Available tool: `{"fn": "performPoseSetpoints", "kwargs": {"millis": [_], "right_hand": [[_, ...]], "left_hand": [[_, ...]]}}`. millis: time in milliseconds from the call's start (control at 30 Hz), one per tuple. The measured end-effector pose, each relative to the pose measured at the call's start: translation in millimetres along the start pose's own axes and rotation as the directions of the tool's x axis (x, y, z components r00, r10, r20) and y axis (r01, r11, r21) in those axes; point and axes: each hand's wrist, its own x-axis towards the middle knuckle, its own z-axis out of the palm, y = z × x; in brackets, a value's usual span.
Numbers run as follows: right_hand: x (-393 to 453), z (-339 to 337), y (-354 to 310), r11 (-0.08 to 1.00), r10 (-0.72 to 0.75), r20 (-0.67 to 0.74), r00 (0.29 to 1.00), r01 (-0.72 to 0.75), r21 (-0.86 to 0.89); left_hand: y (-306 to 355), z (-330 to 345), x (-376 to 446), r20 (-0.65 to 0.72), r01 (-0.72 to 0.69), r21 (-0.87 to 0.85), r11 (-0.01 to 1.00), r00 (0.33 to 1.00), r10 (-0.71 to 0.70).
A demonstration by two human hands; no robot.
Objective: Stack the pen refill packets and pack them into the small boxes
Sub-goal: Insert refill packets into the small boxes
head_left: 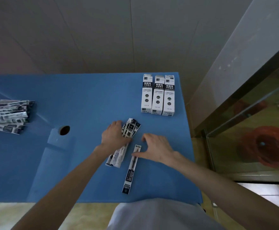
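My left hand (pixel 114 134) lies over a small bundle of pen refill packets (pixel 130 128) near the middle of the blue table (pixel 85 97), gripping them. One single refill packet (pixel 131 169) lies flat just to the right of the bundle. My right hand (pixel 157 147) touches its upper end with the thumb, fingers spread. Three white small boxes (pixel 157 95) lie side by side at the far right of the table. A loose pile of more packets (pixel 7 116) sits at the left edge.
A round hole (pixel 64 130) opens in the table left of my hands. The table's right edge runs close to a glass-fronted cabinet (pixel 251 122). The near table edge is just in front of my body.
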Motion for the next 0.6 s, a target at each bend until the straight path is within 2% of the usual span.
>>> {"fn": "performPoseSetpoints", "kwargs": {"millis": [100, 267, 433, 600], "right_hand": [[1, 5, -13, 0.997, 0.016, 0.005, 1.000, -0.016, -0.075], [6, 3, -20, 0.992, 0.123, 0.052, 0.991, -0.125, 0.022], [9, 2, -6, 0.915, 0.194, 0.117, 0.974, -0.222, 0.337], [13, 0, 9, 0.654, 0.298, 0.129, 0.946, -0.300, 0.694]], "left_hand": [[-4, 0, -1, -0.029, -0.001, 0.010, 1.000, 1.000, 0.001], [-13, 3, -6, -0.066, 0.014, -0.019, 1.000, 0.998, -0.016], [-18, 8, -7, -0.081, -0.034, -0.010, 0.999, 0.996, 0.033], [-24, 12, -6, -0.095, -0.040, -0.149, 0.988, 0.995, 0.026]]}}
